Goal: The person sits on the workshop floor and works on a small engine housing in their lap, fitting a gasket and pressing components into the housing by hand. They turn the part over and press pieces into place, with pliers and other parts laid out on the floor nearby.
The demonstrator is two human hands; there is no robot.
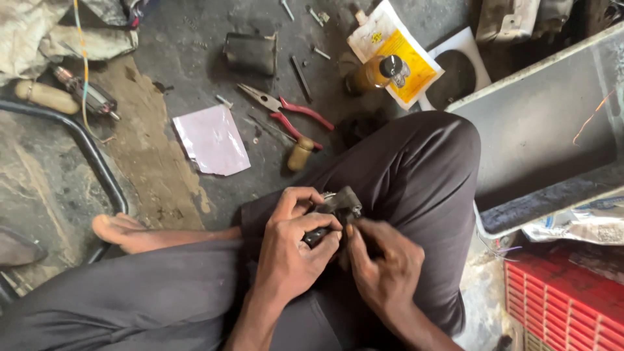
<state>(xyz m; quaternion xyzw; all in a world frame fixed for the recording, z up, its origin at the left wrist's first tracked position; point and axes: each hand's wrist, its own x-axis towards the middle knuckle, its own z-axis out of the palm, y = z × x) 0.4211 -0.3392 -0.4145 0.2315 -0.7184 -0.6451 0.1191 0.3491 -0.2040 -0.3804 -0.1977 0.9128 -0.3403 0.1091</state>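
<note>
Grey metal tray (546,130), far right; red crate (565,305), near right; red-handled pliers (286,112) on the floor, far centre. Left hand (292,250) wraps closed around a small dark metal part (338,205) over the lap, centre. Right hand (383,266), fingers curled, pinches its near edge. The part looks rigid, dense and possibly greasy; best gripped around its body.

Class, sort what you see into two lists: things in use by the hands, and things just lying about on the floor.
In use:
left hand
right hand
small dark metal part

Lying about:
red-handled pliers
pink paper sheet
yellow pouch
brown bottle
wooden-handled tool
</note>
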